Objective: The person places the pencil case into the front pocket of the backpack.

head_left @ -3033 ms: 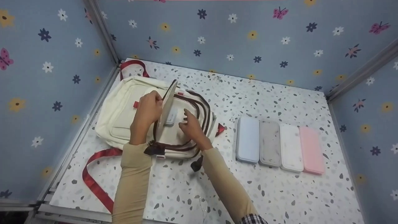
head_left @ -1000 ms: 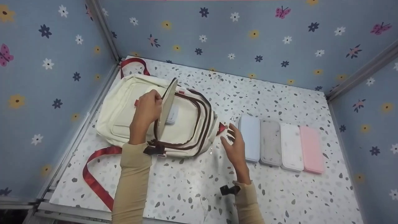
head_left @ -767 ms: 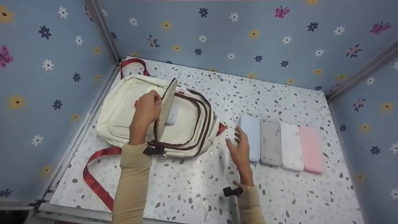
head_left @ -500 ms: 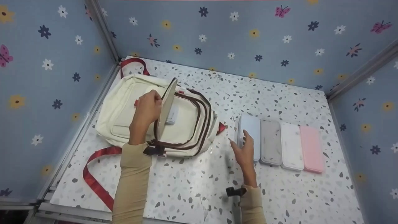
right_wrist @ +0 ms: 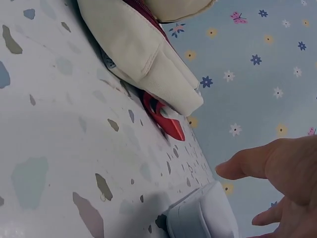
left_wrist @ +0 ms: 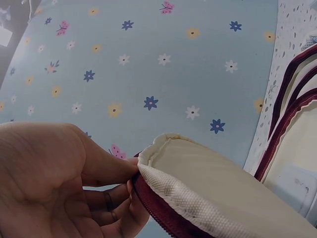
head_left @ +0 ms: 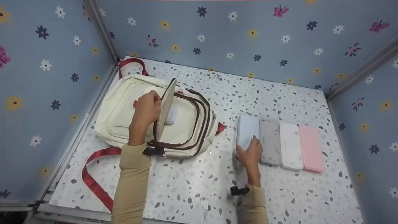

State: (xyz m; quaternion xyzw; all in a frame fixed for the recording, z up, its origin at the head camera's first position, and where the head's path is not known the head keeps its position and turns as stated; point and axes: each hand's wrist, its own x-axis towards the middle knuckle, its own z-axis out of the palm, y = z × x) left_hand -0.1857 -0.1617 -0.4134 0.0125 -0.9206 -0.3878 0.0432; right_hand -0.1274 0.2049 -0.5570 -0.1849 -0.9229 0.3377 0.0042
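A cream backpack [head_left: 124,109] with brown zip trim lies flat at the left. My left hand [head_left: 148,107] pinches its front flap [head_left: 166,104] and holds it raised; the left wrist view shows my fingers [left_wrist: 114,198] behind the flap's edge [left_wrist: 198,183]. A small pale case [head_left: 171,115] lies inside the opened pocket. My right hand [head_left: 250,153] rests on the near end of a light blue case [head_left: 247,128]. In the right wrist view the thumb [right_wrist: 242,166] sticks out above that light blue case [right_wrist: 203,215], apart from it.
Grey [head_left: 270,141], white [head_left: 290,144] and pink [head_left: 309,148] cases lie side by side right of the blue one. Red straps [head_left: 93,174] trail toward the table's front edge. Flowered blue walls [head_left: 248,37] close in the speckled table [head_left: 192,180] on three sides.
My right hand left the backpack, crossed to the right and came down on the near end of the light blue case. The left hand kept the flap raised throughout.
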